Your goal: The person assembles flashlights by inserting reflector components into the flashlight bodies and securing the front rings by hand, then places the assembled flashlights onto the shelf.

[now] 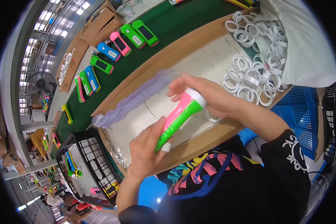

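Observation:
A pink and green flashlight (pixel 181 114) is held at a tilt over the cardboard tray, its wide head up and to the right. My left hand (pixel 147 147) wraps round the narrow handle end, with a white wrap on one finger. Around the head curls my right hand (pixel 209 95), its palm against the white ring (pixel 196 96) at the head's rim. The fingers of that hand bend behind the head, partly hidden. Beside the hands lies a long strip of clear purplish plastic sleeves (pixel 138 95) in the tray.
The cardboard tray (pixel 198 143) holds many loose white rings (pixel 250 76) at its right end, next to a white plastic bag (pixel 310 52). Several coloured flashlights (pixel 119 44) line the green table (pixel 175 18). A black crate (pixel 97 164) stands at lower left; a blue crate (pixel 298 112) is at right.

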Demonstrator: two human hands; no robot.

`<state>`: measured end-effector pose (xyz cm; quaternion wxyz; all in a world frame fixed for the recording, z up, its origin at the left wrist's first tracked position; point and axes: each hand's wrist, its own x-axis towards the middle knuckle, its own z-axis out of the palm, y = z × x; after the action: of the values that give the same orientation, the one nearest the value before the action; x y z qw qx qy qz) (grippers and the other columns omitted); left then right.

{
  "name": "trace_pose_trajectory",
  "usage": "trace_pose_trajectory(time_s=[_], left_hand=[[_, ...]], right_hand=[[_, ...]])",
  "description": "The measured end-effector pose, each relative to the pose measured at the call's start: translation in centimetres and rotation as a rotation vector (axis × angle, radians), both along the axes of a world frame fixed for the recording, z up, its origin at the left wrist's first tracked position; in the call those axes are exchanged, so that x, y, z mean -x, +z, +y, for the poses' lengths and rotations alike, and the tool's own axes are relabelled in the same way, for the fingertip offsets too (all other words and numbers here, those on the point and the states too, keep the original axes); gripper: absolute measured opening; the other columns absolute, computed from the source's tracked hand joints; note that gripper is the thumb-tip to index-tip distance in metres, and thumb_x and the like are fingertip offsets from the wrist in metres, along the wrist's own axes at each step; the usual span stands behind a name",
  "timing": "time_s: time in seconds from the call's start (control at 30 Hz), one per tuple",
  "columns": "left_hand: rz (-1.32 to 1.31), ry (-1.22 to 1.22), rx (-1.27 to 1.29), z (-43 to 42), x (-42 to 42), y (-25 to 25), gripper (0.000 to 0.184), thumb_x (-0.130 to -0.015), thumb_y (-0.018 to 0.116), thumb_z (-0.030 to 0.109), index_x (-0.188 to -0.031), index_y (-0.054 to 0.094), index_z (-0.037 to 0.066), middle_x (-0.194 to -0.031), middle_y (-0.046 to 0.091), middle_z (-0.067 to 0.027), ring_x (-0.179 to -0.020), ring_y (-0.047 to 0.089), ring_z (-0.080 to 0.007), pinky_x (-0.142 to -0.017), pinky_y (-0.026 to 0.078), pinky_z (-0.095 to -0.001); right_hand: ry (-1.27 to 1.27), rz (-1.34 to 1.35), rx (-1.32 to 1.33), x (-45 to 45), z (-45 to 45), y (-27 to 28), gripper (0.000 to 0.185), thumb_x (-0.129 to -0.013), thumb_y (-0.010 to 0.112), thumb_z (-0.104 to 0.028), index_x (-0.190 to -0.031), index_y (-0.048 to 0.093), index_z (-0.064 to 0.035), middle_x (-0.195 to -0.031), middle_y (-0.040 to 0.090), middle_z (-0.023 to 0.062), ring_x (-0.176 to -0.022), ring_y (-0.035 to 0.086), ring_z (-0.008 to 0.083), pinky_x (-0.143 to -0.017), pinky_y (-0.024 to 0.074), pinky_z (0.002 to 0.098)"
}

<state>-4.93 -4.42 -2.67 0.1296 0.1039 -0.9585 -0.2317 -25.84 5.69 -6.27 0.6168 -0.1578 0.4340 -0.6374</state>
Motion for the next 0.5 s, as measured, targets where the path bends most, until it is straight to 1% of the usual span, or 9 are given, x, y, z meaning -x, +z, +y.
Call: trace_pose_trajectory(time_s=[0.03, 0.1, 0.17, 0.23, 0.3, 0.33, 0.4, 0.47, 0.5], left_hand=[[0.022, 0.088, -0.284, 0.5, -0.4, 0.0, 0.056, -0.071, 0.070, 0.007, -0.123, 0.053, 0.004, -0.099, 0.062, -0.0121, -0.068, 0.061, -0.0174, -0.057, 0.048, -0.0264], [-0.033, 0.332, -1.370, 1.2, -1.0, -0.6, 0.058, -0.079, 0.070, 0.023, -0.127, 0.046, 0.000, -0.096, 0.063, -0.0138, -0.067, 0.061, -0.0195, -0.054, 0.048, -0.0254], [0.074, 0.238, -2.052, 1.7, -1.5, -4.0, 0.065, -0.080, 0.068, 0.037, -0.125, 0.043, -0.003, -0.098, 0.059, -0.0162, -0.065, 0.059, -0.0203, -0.050, 0.046, -0.0251], [0.188, 0.298, -2.420, 3.9, -1.1, -5.4, 0.069, -0.084, 0.062, 0.037, -0.133, 0.034, -0.002, -0.103, 0.055, -0.0196, -0.053, 0.057, -0.0203, -0.039, 0.044, -0.0238], [0.168, 0.184, -2.450, 4.7, -0.2, -6.0, 0.070, -0.085, 0.059, 0.041, -0.135, 0.032, -0.001, -0.105, 0.054, -0.0173, -0.060, 0.059, -0.0202, -0.045, 0.047, -0.0256], [0.184, 0.285, -1.974, 4.9, 0.5, -5.8, 0.069, -0.086, 0.058, 0.040, -0.135, 0.032, 0.000, -0.105, 0.055, -0.0156, -0.063, 0.059, -0.0193, -0.048, 0.048, -0.0263], [0.077, 0.299, -0.910, 4.5, 1.7, -5.1, 0.065, -0.086, 0.060, 0.039, -0.133, 0.035, 0.001, -0.100, 0.057, -0.0116, -0.068, 0.059, -0.0159, -0.058, 0.049, -0.0269], [-0.030, 0.308, -0.940, 4.5, 1.7, -4.7, 0.061, -0.084, 0.063, 0.035, -0.129, 0.039, 0.002, -0.098, 0.058, -0.0119, -0.075, 0.059, -0.0173, -0.061, 0.050, -0.0281], [-0.140, 0.309, -0.973, 4.5, 1.8, -4.6, 0.058, -0.082, 0.067, 0.031, -0.126, 0.042, 0.003, -0.095, 0.058, -0.0122, -0.081, 0.060, -0.0186, -0.065, 0.050, -0.0293]], right_hand=[[0.010, 0.028, 0.071, 0.1, 0.5, 0.3, 0.041, -0.096, 0.038, -0.038, -0.116, 0.052, -0.0046, -0.114, 0.056, 0.0102, -0.105, 0.054, 0.0198, -0.094, 0.0412, 0.0343], [0.028, 0.119, 0.190, 0.5, 1.2, 0.0, 0.048, -0.096, 0.041, -0.040, -0.131, 0.042, -0.0065, -0.128, 0.048, 0.0105, -0.117, 0.048, 0.0222, -0.100, 0.0363, 0.0355], [0.021, 0.066, 0.245, 0.0, 1.9, 0.1, 0.048, -0.096, 0.042, -0.039, -0.131, 0.042, -0.0061, -0.128, 0.048, 0.0105, -0.117, 0.048, 0.0224, -0.101, 0.0360, 0.0361], [-0.032, -0.052, 0.319, -0.5, 2.1, -0.3, 0.045, -0.095, 0.047, -0.036, -0.127, 0.044, -0.0045, -0.123, 0.051, 0.0101, -0.113, 0.051, 0.0214, -0.098, 0.0389, 0.0357], [-0.126, -0.070, 0.279, -0.8, 1.8, -1.2, 0.040, -0.094, 0.049, -0.033, -0.123, 0.047, -0.0051, -0.114, 0.053, 0.0058, -0.106, 0.052, 0.0150, -0.092, 0.0411, 0.0310], [-0.205, -0.090, 0.235, -0.9, 1.8, -1.4, 0.035, -0.094, 0.052, -0.030, -0.118, 0.051, -0.0058, -0.106, 0.054, 0.0014, -0.099, 0.052, 0.0086, -0.086, 0.0434, 0.0262], [-0.258, -0.001, 0.207, -1.3, 1.7, -1.6, 0.034, -0.093, 0.052, -0.031, -0.116, 0.051, -0.0056, -0.104, 0.055, 0.0020, -0.097, 0.053, 0.0092, -0.085, 0.0442, 0.0267], [-0.306, 0.090, 0.184, -1.3, 1.7, -1.3, 0.033, -0.093, 0.053, -0.031, -0.114, 0.052, -0.0054, -0.103, 0.055, 0.0025, -0.095, 0.054, 0.0098, -0.084, 0.0449, 0.0273], [-0.271, -0.046, 0.242, -1.1, 1.9, -1.0, 0.035, -0.093, 0.053, -0.031, -0.115, 0.050, -0.0045, -0.104, 0.056, 0.0076, -0.101, 0.055, 0.0167, -0.086, 0.0464, 0.0323]])
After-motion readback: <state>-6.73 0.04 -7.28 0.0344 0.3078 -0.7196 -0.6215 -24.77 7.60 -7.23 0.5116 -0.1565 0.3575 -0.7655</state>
